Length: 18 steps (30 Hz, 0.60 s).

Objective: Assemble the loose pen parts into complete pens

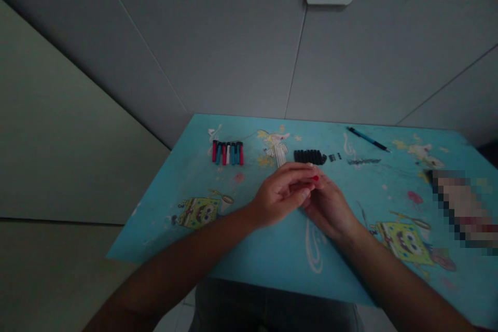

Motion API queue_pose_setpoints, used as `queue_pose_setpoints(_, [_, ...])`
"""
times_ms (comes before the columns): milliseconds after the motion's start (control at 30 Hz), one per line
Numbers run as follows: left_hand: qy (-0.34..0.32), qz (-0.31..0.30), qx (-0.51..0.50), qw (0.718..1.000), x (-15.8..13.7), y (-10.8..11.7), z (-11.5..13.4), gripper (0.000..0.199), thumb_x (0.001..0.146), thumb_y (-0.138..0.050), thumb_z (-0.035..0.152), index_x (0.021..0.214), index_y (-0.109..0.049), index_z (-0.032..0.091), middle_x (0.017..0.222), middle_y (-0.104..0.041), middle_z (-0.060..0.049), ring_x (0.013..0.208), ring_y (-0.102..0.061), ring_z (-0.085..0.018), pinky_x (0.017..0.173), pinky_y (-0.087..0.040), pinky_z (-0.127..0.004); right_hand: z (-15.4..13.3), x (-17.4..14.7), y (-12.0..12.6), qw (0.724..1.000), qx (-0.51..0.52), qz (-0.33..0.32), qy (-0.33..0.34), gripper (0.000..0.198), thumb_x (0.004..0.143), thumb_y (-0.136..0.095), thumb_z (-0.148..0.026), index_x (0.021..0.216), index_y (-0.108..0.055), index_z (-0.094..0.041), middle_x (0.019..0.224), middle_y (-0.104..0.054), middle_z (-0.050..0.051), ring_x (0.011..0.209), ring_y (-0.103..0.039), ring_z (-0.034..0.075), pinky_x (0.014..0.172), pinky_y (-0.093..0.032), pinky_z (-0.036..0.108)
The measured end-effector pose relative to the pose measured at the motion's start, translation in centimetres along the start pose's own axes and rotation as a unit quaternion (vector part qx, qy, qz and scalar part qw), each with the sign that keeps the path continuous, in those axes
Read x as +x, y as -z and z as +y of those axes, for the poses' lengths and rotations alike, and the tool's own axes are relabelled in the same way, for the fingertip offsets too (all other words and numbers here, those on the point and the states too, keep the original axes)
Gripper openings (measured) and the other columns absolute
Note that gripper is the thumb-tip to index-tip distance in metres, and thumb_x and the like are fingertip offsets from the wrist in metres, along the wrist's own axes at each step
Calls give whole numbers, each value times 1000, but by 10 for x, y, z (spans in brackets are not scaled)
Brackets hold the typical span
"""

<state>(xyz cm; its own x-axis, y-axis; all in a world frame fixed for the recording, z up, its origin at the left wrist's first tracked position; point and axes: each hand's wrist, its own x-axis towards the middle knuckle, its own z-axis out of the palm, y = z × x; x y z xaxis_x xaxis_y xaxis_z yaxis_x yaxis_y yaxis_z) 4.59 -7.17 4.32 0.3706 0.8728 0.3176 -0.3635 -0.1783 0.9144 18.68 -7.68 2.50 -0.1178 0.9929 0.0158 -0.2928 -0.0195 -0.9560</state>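
cupping my two bare hands close together over the light-blue tabletop printed with cartoon figures, i have a small bright-red piece showing right where my fingertips meet. the fingers of my left hand are curved and lie close to one another, with the thumb bent in toward the tips. my right hand comes in from the other side, its fingers partly hidden behind the left, so i cannot tell which of my fingers pinch the red piece, or how much more of it sits inside my grasp. just beyond my left fingers lie some thin white strips, their near ends partly covered by that hand. beside them, farther to the right, is a tight row of short black cylinders, then a few tiny dark bits and a loose line of thin dark slivers. a slim teal-and-black pen lies aslant behind the slivers. well apart on the left stands a neat row of red, teal and white tubes with black ends. near the right edge lies a flat object blurred into blocks.
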Motion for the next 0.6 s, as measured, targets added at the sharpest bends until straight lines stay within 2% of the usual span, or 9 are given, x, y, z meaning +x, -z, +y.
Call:
queue_pose_setpoints(133, [7,5,-20,1000,3,-2,-2,28,85,-64,23,113,-65,20,121,-57,-11,107,-61,-23,98,-50,-40,3,0,-2,998,46,-4,-41,22,96,-46,-44,101,-57,-26,89,-61,3,71,-57,15,63,-51,28])
queue_pose_setpoints(200, [23,22,-16,999,3,-3,-5,28,84,-66,22,111,-64,19,117,-60,-11,101,-63,-21,93,-51,-38,6,2,-2,998,46,-3,-39,19,95,-48,-41,102,-56,-26,89,-60,3,72,-57,15,61,-50,27])
queue_pose_setpoints(333, [44,64,47,996,4,2,-12,22,82,-67,27,102,-67,18,110,-63,-10,90,-64,-19,73,-55,-30,13,7,2,1000,-17,0,-9,22,95,-48,-42,102,-57,-24,88,-61,3,64,-54,13,54,-47,24])
queue_pose_setpoints(400, [16,77,100,992,6,7,-13,17,85,-63,28,99,-69,19,106,-65,-9,89,-63,-19,74,-53,-30,13,9,6,997,-77,22,11,24,94,-49,-43,101,-60,-22,95,-63,5,66,-55,13,54,-47,24])
queue_pose_setpoints(500, [-29,99,190,976,11,17,-12,14,87,-62,26,96,-72,22,94,-67,-6,90,-60,-19,84,-47,-33,4,9,13,968,-217,88,93,21,94,-52,-38,100,-64,-22,112,-63,8,78,-60,16,64,-51,29])
queue_pose_setpoints(600, [-58,98,255,960,16,26,-11,16,87,-62,26,100,-72,24,94,-67,-6,94,-58,-21,89,-43,-35,-9,5,17,909,-358,92,194,17,94,-54,-29,103,-67,-24,106,-66,7,87,-63,20,79,-52,36])
